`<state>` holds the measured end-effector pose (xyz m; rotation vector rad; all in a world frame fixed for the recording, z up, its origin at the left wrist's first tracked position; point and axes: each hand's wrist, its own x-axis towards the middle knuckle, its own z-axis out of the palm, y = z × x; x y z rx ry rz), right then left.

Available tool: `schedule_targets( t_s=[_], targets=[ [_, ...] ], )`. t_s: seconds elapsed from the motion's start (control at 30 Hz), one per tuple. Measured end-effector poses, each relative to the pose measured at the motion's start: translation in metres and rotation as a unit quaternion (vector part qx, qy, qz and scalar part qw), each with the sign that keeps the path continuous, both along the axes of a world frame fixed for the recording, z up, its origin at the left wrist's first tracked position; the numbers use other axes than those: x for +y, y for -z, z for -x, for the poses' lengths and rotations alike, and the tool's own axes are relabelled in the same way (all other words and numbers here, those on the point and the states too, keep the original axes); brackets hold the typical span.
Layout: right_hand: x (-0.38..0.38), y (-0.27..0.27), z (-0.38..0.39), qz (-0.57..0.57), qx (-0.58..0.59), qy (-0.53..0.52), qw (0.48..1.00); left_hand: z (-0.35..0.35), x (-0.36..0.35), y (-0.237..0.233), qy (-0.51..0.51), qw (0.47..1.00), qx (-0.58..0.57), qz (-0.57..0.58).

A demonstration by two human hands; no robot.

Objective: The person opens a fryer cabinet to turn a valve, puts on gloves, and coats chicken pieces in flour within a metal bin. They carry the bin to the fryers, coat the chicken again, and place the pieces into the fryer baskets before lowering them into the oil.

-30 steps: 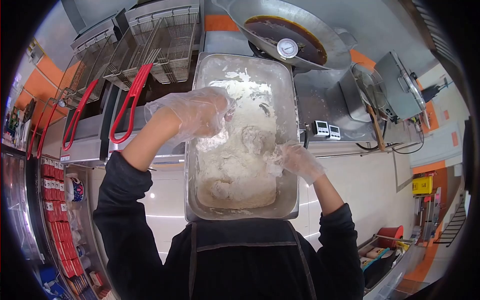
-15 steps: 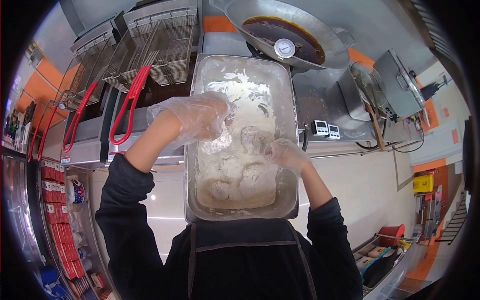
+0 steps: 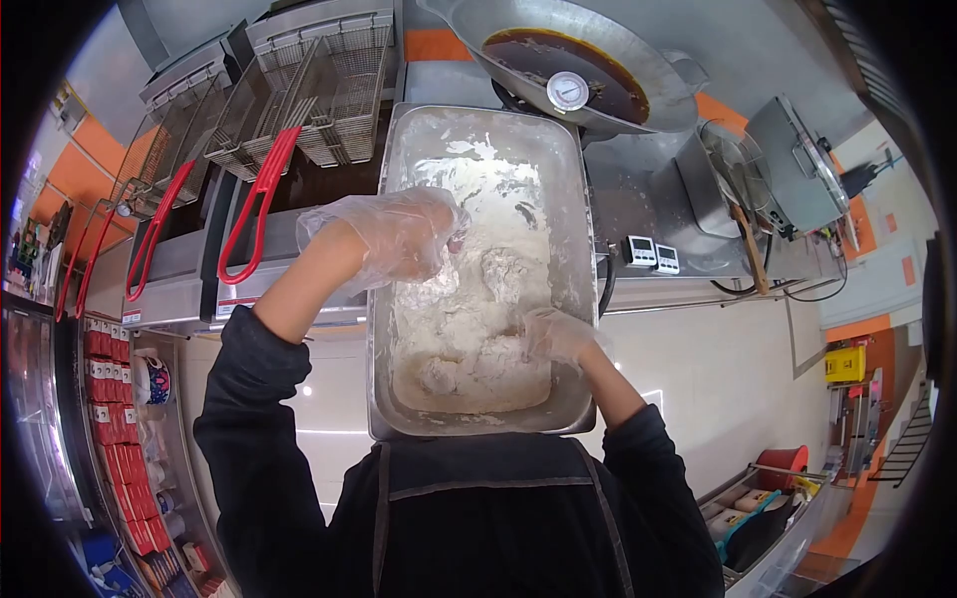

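Note:
A deep metal pan [image 3: 573, 214] of white flour [image 3: 488, 214] stands in front of me, with several flour-coated lumps in it that look like chicken pieces. My left hand [image 3: 417, 237], in a clear plastic glove, is over the pan's left side with fingers curled down. A bit of something pinkish shows at its fingertips, too covered to name. My right hand [image 3: 556, 334], gloved too, reaches in from the right with bent fingers, the tips hidden in flour beside a coated piece [image 3: 501, 354]. Another coated piece [image 3: 506, 274] lies above it, and one [image 3: 437, 375] sits at lower left.
Wire fryer baskets [image 3: 344, 95] with red handles [image 3: 261, 204] stand at left. Behind the pan is a large wok [image 3: 668, 110] of dark oil with a dial thermometer [image 3: 567, 92]. Two small timers [image 3: 639, 252] and a metal container [image 3: 703, 184] are on the right counter.
My right hand has moved down and slightly left, from beside the upper coated piece to the lower right one, disturbing the flour. My left hand has stayed almost still.

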<state>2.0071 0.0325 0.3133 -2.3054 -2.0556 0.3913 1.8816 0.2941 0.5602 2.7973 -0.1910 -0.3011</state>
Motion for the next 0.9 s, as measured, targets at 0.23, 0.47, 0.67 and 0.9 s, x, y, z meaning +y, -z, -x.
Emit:
schedule_targets(
  t_s=[0.23,0.47,0.67,0.9],
  targets=[
    [0.006,-0.069,-0.004,0.029,0.096,0.021,0.995,0.000,0.003,0.011,0.024,0.999,-0.019,-0.024],
    [0.011,-0.165,-0.005,0.002,0.079,0.159,0.984,0.003,-0.020,-0.006,-0.030,0.999,0.044,0.003],
    [0.009,-0.186,0.000,0.008,0.037,0.164,0.986,0.005,-0.023,0.020,0.003,0.997,0.076,0.029],
    [-0.008,-0.151,-0.005,0.026,0.066,0.181,0.981,-0.009,-0.037,0.094,-0.022,0.973,0.218,-0.066]
  ],
)
